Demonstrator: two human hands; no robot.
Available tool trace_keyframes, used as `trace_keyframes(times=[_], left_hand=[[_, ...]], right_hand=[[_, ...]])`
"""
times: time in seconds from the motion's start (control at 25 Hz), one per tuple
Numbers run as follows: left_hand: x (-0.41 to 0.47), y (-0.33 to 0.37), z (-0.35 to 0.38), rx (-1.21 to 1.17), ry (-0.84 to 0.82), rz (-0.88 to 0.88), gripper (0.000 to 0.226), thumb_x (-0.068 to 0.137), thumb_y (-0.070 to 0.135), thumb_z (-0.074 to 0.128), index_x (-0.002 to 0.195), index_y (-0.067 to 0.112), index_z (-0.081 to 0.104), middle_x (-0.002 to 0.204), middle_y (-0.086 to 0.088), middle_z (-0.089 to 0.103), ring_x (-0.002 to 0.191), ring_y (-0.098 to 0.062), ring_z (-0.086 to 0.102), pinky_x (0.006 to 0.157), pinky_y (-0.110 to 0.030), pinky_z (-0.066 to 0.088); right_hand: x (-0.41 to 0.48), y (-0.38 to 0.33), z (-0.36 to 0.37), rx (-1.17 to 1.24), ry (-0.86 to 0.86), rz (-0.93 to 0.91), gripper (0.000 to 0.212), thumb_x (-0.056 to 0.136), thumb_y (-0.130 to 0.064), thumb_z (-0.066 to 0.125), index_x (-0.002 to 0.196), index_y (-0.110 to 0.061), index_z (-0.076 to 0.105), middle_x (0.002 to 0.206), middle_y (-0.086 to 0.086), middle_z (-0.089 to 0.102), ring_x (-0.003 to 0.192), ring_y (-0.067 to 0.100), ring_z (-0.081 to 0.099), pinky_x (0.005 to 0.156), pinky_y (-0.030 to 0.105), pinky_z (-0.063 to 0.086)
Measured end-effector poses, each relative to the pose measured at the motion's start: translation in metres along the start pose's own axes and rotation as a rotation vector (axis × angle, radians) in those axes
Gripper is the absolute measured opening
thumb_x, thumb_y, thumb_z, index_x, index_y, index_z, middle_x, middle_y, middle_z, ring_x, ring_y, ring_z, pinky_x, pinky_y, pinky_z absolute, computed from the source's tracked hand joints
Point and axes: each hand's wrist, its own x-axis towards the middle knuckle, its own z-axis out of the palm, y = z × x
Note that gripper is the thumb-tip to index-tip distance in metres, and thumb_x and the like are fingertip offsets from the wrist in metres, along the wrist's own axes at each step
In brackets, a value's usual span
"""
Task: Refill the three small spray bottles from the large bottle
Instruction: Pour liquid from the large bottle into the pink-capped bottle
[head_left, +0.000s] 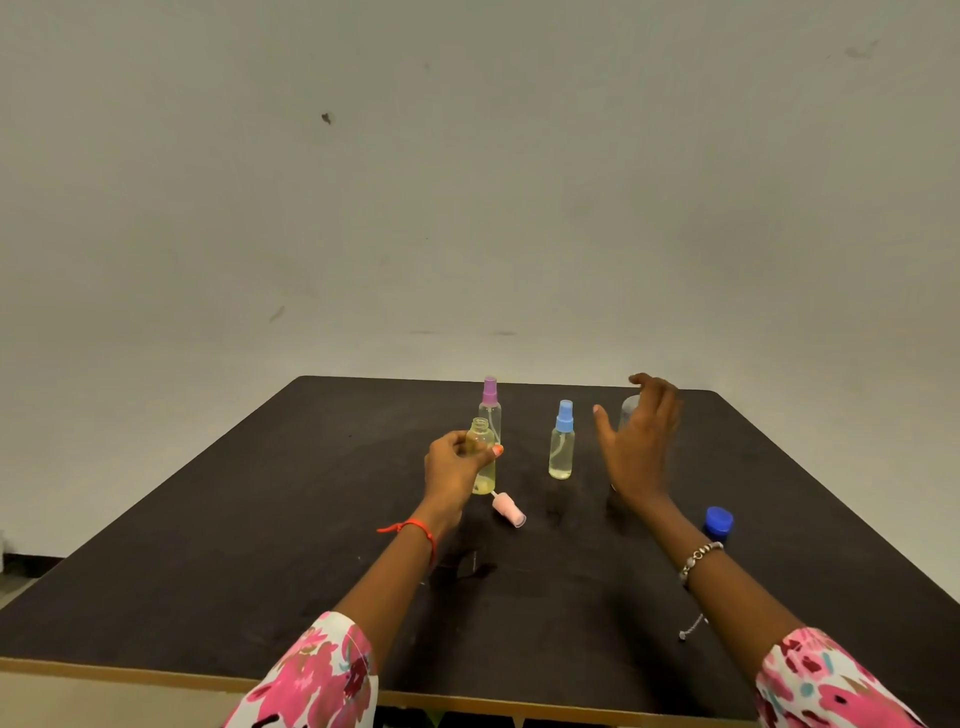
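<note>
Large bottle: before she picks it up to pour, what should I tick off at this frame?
1. Uncapped small bottle open, pink sprayer lying on table: ok.
2. Left hand steadying that bottle upright: ok.
3. Large bottle uncapped, blue cap set aside: likely ok, its mouth is hidden.
4. Right hand gripping large bottle: not ok, fingers open.
5. Blue-topped bottle clear of pour path: cannot tell.

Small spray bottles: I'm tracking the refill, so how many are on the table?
3: the uncapped one gripped by the left hand, the purple-topped one just behind it, the blue-topped one standing centre. None seems hidden.
</note>
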Motion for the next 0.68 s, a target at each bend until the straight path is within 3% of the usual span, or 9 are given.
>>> trace_keyframes(times=[0.2,0.32,0.48,0.68], left_hand=[[-0.001,-0.004,-0.001,0.004,-0.002,-0.022,0.034,0.078,0.013,0.071,0.109,0.006,0.060,0.103,-0.005,0.062,0.102,-0.021,0.060,0.088,-0.042,0.053],[-0.002,-0.005,-0.003,0.001,-0.007,-0.036,0.033,0.078,0.014,0.071,0.108,0.007,0.060,0.104,-0.005,0.062,0.103,-0.023,0.060,0.088,-0.045,0.053],[-0.003,-0.003,-0.005,-0.005,-0.005,-0.042,0.031,0.077,0.014,0.072,0.105,0.010,0.060,0.107,-0.006,0.063,0.104,-0.022,0.060,0.089,-0.046,0.053],[-0.001,0.001,-0.007,-0.013,-0.004,-0.043,0.031,0.076,0.014,0.073,0.104,0.011,0.060,0.106,-0.005,0.063,0.104,-0.022,0.060,0.088,-0.045,0.054]], right_hand=[[0.005,0.013,0.001,-0.044,0.110,0.317,0.086,0.067,-0.028,0.079,0.134,-0.010,0.029,0.140,0.020,0.031,0.131,0.034,0.029,0.103,0.048,0.026],[0.000,0.021,0.002,-0.054,0.049,0.479,0.100,0.065,-0.030,0.080,0.141,-0.008,0.018,0.147,0.021,0.023,0.137,0.035,0.021,0.107,0.052,0.021],[-0.006,0.038,0.006,0.000,-0.063,0.621,0.093,0.070,-0.024,0.078,0.140,-0.004,0.020,0.145,0.020,0.031,0.134,0.037,0.028,0.109,0.054,0.021],[-0.002,0.047,0.007,0.087,-0.082,0.633,0.070,0.073,-0.016,0.075,0.129,-0.003,0.035,0.133,0.019,0.045,0.124,0.036,0.042,0.105,0.056,0.031]])
